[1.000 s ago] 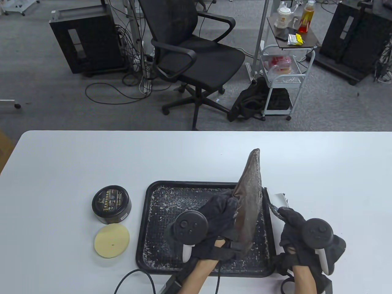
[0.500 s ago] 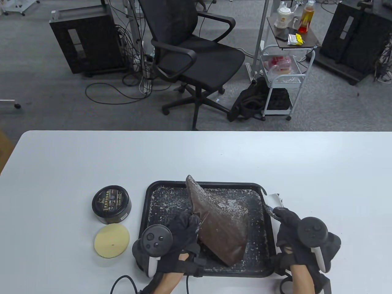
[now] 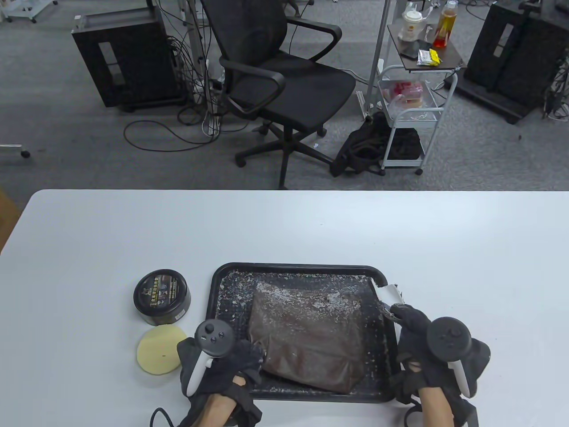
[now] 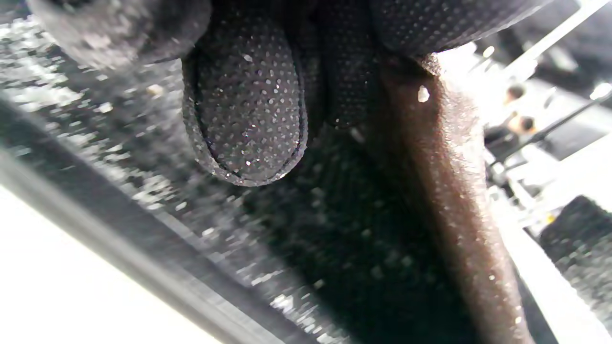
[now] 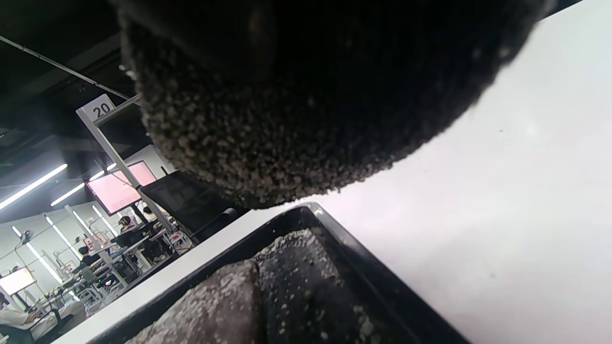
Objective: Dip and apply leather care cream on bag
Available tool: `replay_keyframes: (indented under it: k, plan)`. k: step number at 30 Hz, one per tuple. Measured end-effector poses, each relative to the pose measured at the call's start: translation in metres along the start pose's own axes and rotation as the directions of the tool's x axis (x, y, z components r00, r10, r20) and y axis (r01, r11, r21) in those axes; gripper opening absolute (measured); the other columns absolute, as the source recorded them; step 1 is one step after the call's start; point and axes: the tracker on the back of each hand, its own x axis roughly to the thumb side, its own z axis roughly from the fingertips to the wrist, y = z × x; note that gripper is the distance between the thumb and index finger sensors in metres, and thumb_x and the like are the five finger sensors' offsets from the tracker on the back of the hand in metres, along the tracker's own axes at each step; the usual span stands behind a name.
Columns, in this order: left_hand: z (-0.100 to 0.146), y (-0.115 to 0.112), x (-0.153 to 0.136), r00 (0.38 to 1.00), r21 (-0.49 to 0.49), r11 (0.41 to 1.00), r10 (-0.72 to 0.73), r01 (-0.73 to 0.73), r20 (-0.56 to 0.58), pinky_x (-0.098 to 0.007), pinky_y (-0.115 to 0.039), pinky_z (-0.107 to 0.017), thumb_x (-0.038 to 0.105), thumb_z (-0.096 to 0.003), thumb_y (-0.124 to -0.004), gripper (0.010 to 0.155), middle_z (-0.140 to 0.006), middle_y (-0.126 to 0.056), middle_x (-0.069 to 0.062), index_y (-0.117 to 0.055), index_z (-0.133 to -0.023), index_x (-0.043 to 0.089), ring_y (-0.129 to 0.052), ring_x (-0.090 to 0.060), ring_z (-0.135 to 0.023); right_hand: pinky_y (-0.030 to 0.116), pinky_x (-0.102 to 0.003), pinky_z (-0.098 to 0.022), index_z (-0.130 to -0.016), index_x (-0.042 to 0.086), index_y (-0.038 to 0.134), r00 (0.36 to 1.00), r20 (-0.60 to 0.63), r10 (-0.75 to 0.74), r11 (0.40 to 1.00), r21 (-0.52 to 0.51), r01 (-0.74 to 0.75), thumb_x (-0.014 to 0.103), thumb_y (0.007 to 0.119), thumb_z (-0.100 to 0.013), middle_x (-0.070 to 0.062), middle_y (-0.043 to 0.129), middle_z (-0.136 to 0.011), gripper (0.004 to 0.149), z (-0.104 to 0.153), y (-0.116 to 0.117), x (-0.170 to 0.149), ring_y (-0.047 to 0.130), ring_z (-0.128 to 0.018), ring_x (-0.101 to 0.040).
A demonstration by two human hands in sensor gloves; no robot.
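White table [image 3: 111, 231] is holding a black tray [image 3: 293, 268] where the flat brown leather bag [image 3: 306, 338] is lying, left hand [image 3: 220, 362] pinching its corner, right hand [image 3: 422, 342] gripping a white tool [image 3: 390, 296], while the round black cream tin [image 3: 162, 297] is sitting closed and the yellow sponge pad [image 3: 161, 350] is lying untouched at lower left, so dipping is still waiting.

The bag [image 3: 306, 338] lies flat in the tray [image 3: 213, 293] near the front of the table [image 3: 284, 227]. Left of the tray stands the cream tin [image 3: 162, 296], with the sponge pad [image 3: 159, 350] just in front of it. The left hand [image 3: 222, 369] is at the tray's front left corner, the right hand [image 3: 426, 351] at its right rim.
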Motion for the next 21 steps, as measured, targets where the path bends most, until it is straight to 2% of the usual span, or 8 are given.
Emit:
replay_keyframes:
  k: [3,5,10,13,17,19,21]
  plan:
    - [-0.004,-0.007,-0.003,0.998,-0.074,0.996,-0.047,0.044,-0.038,-0.03,-0.089,-0.023,0.049,-0.0412,-0.072,0.047,-0.07,-0.1,-0.007,-0.091,-0.07,0.017,-0.11,-0.013,-0.041,0.078,-0.051,-0.06,-0.083,0.03,0.091,1.0,0.019,0.006,1.0,0.019,-0.007,0.02,0.078,-0.04,-0.001,0.094,-0.087,0.046,0.0,0.002,0.003,0.097,-0.08,-0.029]
    - [-0.004,-0.009,-0.002,0.993,-0.084,0.991,-0.108,0.104,-0.047,-0.029,-0.089,-0.022,0.049,-0.0416,-0.072,0.047,-0.071,-0.099,-0.007,-0.091,-0.07,0.017,-0.109,-0.009,-0.04,0.078,-0.051,-0.059,-0.083,0.031,0.091,0.999,0.03,0.016,1.0,0.02,-0.017,0.02,0.078,-0.04,-0.001,0.093,-0.088,0.046,0.001,0.002,0.005,0.097,-0.08,-0.029]
    - [-0.003,-0.013,0.004,0.952,-0.042,0.954,-0.299,0.296,-0.07,-0.03,-0.087,-0.018,0.05,-0.0418,-0.074,0.047,-0.068,-0.101,-0.008,-0.094,-0.068,0.017,-0.107,-0.007,-0.029,0.078,-0.051,-0.06,-0.083,0.031,0.091,0.999,0.041,0.026,0.999,0.031,-0.027,0.02,0.078,-0.04,-0.001,0.093,-0.088,0.046,0.0,0.004,0.007,0.097,-0.08,-0.029]
    - [0.004,-0.017,0.015,0.875,0.037,0.877,-0.475,0.48,-0.097,-0.031,-0.087,-0.018,0.05,-0.0416,-0.075,0.048,-0.067,-0.102,-0.01,-0.095,-0.068,0.016,-0.107,-0.008,-0.029,0.078,-0.051,-0.06,-0.083,0.031,0.091,0.998,0.044,0.04,0.998,0.04,-0.042,0.02,0.078,-0.04,-0.001,0.093,-0.087,0.046,-0.001,0.007,0.008,0.097,-0.08,-0.03]
    - [0.015,-0.018,0.034,0.718,0.194,0.692,-0.675,0.696,-0.167,-0.031,-0.087,-0.026,0.052,-0.0412,-0.077,0.047,-0.078,-0.096,-0.005,-0.09,-0.074,0.021,-0.106,-0.009,-0.04,0.078,-0.051,-0.059,-0.083,0.031,0.091,0.994,0.071,0.084,0.995,0.05,-0.088,0.02,0.078,-0.04,-0.001,0.094,-0.087,0.046,-0.001,0.012,0.013,0.097,-0.08,-0.029]
    - [0.017,-0.014,0.039,0.708,0.262,0.662,-0.688,0.703,-0.16,-0.032,-0.086,-0.034,0.053,-0.041,-0.078,0.05,-0.086,-0.091,-0.003,-0.085,-0.08,0.023,-0.104,-0.01,-0.051,0.078,-0.051,-0.059,-0.083,0.031,0.091,0.99,0.093,0.11,0.992,0.05,-0.115,0.021,0.078,-0.04,-0.001,0.094,-0.087,0.046,0.0,0.015,0.018,0.097,-0.08,-0.029]
    - [0.015,-0.01,0.044,0.724,0.308,0.67,-0.681,0.676,-0.109,-0.037,-0.082,-0.047,0.052,-0.0412,-0.079,0.055,-0.097,-0.08,-0.002,-0.078,-0.089,0.025,-0.097,-0.015,-0.072,0.078,-0.051,-0.06,-0.084,0.031,0.09,0.982,0.125,0.14,0.988,0.04,-0.146,0.021,0.078,-0.04,-0.001,0.093,-0.088,0.046,0.002,0.018,0.026,0.097,-0.08,-0.029]
